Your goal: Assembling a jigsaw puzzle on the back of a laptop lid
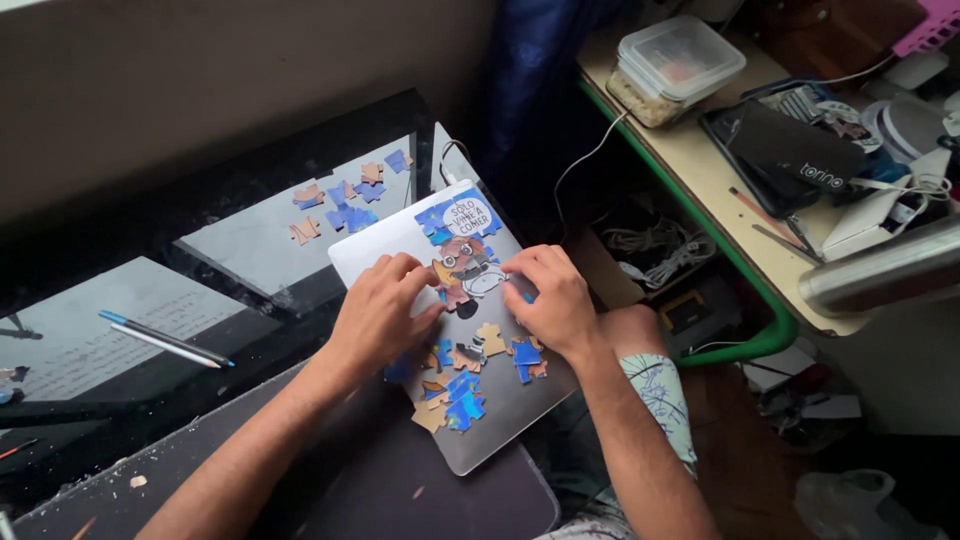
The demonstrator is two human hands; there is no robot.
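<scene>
Both my hands are down on the closed silver laptop (500, 410), which lies on the dark counter (330, 480) and serves as my puzzle board. My left hand (378, 318) rests flat w/ fingers (410, 270) spread, tips pressing the left edge of the joined puzzle section (462, 250). My right hand (556, 298) lies curled on the right side of that section, fingertips (520, 265) pressing a piece there; can't tell if it's pinched or just pushed, since the fingers hide it. Neither hand is lifting anything clear of the lid.

The joined section is 1 cluster: blue pcs at the top, a white speech-bubble shape, and a cartoon figure below, partly under my hands.

Loose pieces on the lid (470, 375): approx 8–10, blue and tan/orange, scattered between my wrists and toward the lid's near corner; some overlap, so an exact count isn't possible.

Second loose group (345, 195) on the glass counter top beyond the laptop: approx 8 pcs, same colours, well apart from my hands.

Also on the counter to my left: 2 pens (165, 340) lying side by side, one w/ a blue cap end.

Off to the right, 1 wooden desk w/ green edge (700, 215) carries 1 lidded clear plastic container (678, 65) and 1 black pouch (785, 150).
</scene>
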